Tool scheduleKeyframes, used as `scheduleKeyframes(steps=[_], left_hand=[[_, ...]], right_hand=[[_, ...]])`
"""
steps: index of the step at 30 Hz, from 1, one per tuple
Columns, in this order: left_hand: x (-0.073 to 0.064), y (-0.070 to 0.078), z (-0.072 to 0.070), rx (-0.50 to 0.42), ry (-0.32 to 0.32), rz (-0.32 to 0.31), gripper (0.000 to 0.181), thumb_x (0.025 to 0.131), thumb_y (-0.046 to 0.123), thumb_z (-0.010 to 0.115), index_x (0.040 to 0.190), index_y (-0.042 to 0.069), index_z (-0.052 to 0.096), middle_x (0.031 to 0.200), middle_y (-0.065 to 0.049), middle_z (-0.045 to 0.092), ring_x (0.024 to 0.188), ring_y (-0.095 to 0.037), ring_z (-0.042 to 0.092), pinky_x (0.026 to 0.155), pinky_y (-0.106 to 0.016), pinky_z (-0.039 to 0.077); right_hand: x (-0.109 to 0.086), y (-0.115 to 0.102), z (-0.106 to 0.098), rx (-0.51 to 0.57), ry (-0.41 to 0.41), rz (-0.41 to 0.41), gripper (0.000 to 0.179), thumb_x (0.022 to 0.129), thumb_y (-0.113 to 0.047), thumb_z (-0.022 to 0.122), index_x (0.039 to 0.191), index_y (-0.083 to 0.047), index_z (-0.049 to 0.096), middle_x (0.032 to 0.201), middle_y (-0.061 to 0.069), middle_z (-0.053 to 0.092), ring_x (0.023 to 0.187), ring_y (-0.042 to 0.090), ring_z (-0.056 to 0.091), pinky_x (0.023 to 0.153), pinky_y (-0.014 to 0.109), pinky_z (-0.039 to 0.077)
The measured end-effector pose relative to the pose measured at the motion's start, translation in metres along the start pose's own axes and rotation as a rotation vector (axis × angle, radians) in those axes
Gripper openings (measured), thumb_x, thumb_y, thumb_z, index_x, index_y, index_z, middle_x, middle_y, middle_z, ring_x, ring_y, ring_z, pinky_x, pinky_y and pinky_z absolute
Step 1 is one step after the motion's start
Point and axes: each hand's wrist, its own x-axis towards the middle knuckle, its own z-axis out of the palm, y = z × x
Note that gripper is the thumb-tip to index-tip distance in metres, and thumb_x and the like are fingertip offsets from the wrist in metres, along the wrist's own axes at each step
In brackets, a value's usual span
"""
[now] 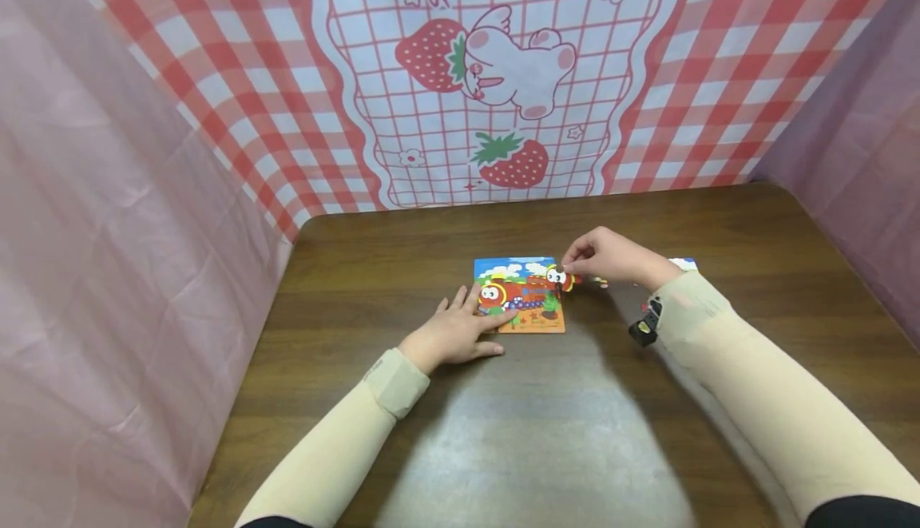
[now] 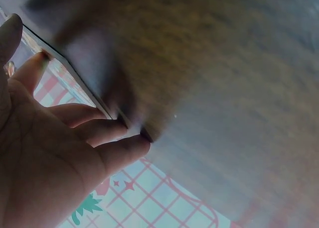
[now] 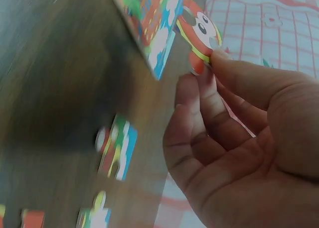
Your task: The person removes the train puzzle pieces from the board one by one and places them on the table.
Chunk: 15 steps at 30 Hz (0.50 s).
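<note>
A colourful puzzle board (image 1: 532,326) with a red cartoon picture, blue sky and orange ground lies on the wooden table. My left hand (image 1: 454,335) rests at its left side, fingers spread over the left and lower edge. In the left wrist view those fingers (image 2: 102,132) reach along the rim of the board (image 2: 79,81). At the board's upper right, my right hand (image 1: 607,256) pinches a puzzle piece between thumb and fingertips. This puzzle piece (image 3: 202,31) shows a red face with big eyes and a yellow rim, and it overlaps the board's edge in the head view.
Several loose puzzle pieces (image 3: 119,148) lie on the table (image 1: 345,296) right of the board, partly hidden behind the right hand and forearm in the head view. A checked strawberry cloth (image 1: 496,152) hangs behind the table, and pink curtains (image 1: 108,272) flank it.
</note>
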Motion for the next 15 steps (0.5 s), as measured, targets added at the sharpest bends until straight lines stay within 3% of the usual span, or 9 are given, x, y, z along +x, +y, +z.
scheduleKeyframes(steps=[15], left_hand=[[0.001, -0.001, 0.001, -0.003, 0.004, 0.006, 0.066, 0.099, 0.064, 0.048, 0.159, 0.051, 0.022, 0.166, -0.025, -0.004, 0.149, -0.048, 0.009, 0.115, -0.063, 0.02]], right_hand=[[-0.04, 0.039, -0.021, -0.024, -0.077, 0.052, 0.01, 0.096, -0.011, 0.072, 0.095, -0.002, 0.077, 0.08, 0.006, 0.071, 0.075, 0.021, 0.063, 0.068, 0.035, 0.053]])
